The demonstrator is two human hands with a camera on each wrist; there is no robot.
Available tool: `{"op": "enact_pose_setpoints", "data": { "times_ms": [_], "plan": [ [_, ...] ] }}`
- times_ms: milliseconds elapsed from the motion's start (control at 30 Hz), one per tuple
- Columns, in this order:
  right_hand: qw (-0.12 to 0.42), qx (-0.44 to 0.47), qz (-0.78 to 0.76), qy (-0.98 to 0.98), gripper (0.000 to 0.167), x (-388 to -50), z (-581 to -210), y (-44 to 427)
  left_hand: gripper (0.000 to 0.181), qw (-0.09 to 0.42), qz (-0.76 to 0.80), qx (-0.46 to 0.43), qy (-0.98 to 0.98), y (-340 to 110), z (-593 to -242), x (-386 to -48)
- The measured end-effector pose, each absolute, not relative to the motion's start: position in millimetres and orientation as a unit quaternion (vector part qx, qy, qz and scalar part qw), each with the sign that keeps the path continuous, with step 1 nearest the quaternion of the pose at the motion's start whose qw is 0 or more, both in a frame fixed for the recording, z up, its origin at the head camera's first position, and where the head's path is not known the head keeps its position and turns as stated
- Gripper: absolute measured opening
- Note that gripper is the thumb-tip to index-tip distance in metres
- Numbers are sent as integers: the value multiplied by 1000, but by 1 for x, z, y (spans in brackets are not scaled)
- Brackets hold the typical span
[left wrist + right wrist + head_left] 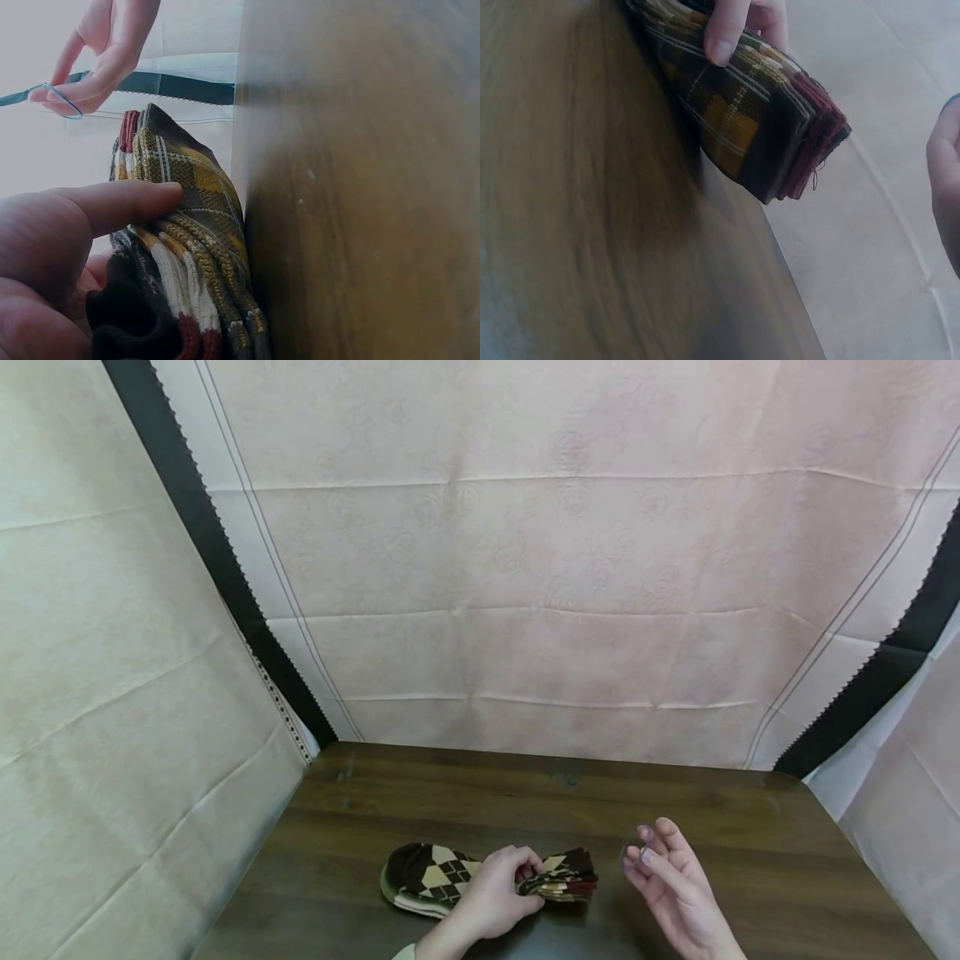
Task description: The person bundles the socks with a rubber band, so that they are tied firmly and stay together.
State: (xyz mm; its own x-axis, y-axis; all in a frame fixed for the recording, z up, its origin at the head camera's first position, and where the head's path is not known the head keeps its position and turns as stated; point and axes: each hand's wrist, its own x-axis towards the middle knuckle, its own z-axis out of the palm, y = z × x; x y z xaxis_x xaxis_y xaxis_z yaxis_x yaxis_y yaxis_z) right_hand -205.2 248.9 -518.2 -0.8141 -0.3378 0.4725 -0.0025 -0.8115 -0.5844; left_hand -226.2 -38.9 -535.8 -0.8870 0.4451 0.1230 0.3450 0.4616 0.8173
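A stack of folded socks (437,874) in argyle and plaid patterns lies across the front part of the table. My left hand (501,892) grips the stack around its middle, thumb on the near side. In the left wrist view the thumb presses on the plaid outer sock (201,178), with ribbed cream, maroon and black layers beside it. To the right of the stack, my right hand (681,892) is raised, palm turned inward. Its fingertips hold a thin bluish rubber band (64,100), apart from the socks. The right wrist view shows the stack's cuff ends (802,135).
The dark brown wooden table (420,785) extends behind and to both sides of the hands. Pale cloth panels (540,568) with black borders (247,602) hang around the back and sides of the table.
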Motion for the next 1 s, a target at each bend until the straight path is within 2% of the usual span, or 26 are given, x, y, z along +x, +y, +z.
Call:
{"op": "enact_pose_setpoints", "data": {
  "times_ms": [233,733,1000],
  "plan": [
    [106,-318,-911,242,55,-204,-518,246,29,62,465,231,853,-41,-537,-228],
    [114,-322,-899,275,41,-206,-525,241,30,59,463,232,853,-41,-538,-228],
    [142,-281,-867,387,51,-206,-519,250,29,68,472,225,849,-40,-534,-226]
  ]
}}
